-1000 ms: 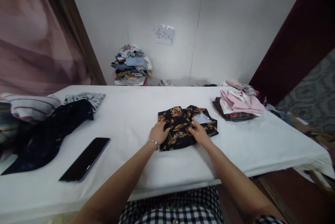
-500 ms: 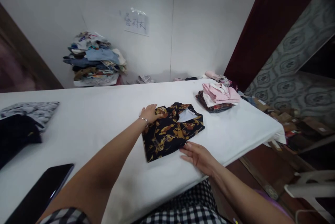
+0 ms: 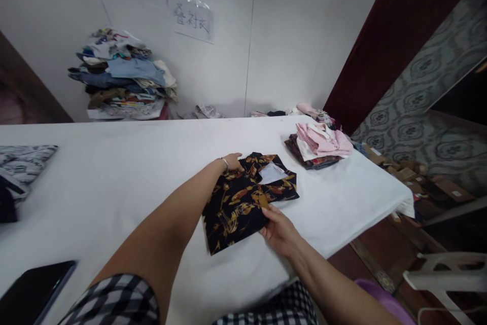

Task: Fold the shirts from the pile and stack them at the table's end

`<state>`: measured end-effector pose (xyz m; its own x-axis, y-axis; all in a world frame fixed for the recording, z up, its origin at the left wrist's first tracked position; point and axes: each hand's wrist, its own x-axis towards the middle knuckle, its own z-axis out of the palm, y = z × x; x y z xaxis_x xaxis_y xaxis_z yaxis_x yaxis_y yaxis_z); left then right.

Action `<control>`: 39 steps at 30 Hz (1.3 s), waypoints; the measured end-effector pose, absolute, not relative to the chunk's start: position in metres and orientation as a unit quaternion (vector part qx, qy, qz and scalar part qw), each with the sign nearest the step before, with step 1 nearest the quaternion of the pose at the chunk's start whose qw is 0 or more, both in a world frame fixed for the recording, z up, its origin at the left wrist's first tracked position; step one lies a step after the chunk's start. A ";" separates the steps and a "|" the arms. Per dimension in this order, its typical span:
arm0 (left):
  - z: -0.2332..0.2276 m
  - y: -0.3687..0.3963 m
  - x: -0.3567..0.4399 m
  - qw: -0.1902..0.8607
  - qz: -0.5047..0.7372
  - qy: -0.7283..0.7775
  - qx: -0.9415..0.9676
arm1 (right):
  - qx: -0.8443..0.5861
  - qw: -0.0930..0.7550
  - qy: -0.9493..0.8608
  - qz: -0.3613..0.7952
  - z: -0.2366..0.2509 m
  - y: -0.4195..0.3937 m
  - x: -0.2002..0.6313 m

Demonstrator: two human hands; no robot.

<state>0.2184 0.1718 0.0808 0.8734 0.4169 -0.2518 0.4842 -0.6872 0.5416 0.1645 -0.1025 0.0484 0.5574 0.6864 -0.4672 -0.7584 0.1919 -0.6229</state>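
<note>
A folded black shirt point(image 3: 239, 208) with a gold and brown leaf print lies before me, its collar pointing right and a white patch showing in the neck opening. My left hand point(image 3: 233, 161), with a bracelet at the wrist, grips its far edge; the fingertips are partly hidden. At the near edge, my right hand point(image 3: 279, 228) pinches the cloth, thumb on top and fingers underneath. The near edge looks slightly raised off the white table point(image 3: 133, 178).
Folded clothes with a pink shirt point(image 3: 323, 140) on top stand at the right. A tall clothes pile point(image 3: 122, 76) rises behind the table. Grey printed cloth point(image 3: 28, 163) and a black phone-like slab point(image 3: 36, 289) lie left. A white chair point(image 3: 445, 279) stands right.
My right hand has closed on the shirt's near edge and lifted it a little. My left hand has shifted right along the far edge. The view has turned slightly.
</note>
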 end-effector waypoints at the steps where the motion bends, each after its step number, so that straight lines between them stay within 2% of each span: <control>1: 0.083 0.171 0.217 0.319 -0.052 0.248 0.913 | -0.438 0.771 0.035 0.461 0.049 -0.102 0.164; 10: 0.107 0.173 0.195 0.392 0.046 0.269 0.878 | -0.483 0.807 -0.009 0.339 0.054 -0.091 0.159; 16: 0.167 0.193 0.164 0.421 0.176 0.262 0.850 | -0.498 0.834 -0.059 0.230 0.090 -0.068 0.190; 21: 0.214 0.185 0.109 0.516 0.336 0.192 0.764 | -0.519 0.824 -0.191 0.120 0.135 -0.055 0.230; 23: 0.207 0.168 0.073 0.526 0.365 0.180 0.747 | -0.539 0.797 -0.246 0.113 0.135 -0.063 0.232; 25: 0.178 0.145 0.032 0.510 0.355 0.194 0.759 | -0.566 0.758 -0.289 0.147 0.118 -0.080 0.226; 30: 0.073 0.082 -0.056 0.475 0.160 0.286 0.816 | -0.666 0.604 -0.360 0.248 0.039 -0.134 0.192; 32: 0.048 0.067 -0.074 0.452 0.143 0.311 0.823 | -0.689 0.574 -0.367 0.248 0.021 -0.148 0.182; 35: 0.039 0.058 -0.082 0.431 0.160 0.334 0.823 | -0.684 0.570 -0.372 0.262 0.020 -0.154 0.178; 39: 0.049 0.062 -0.074 0.476 0.207 0.358 0.776 | -0.655 0.600 -0.321 0.328 0.039 -0.147 0.187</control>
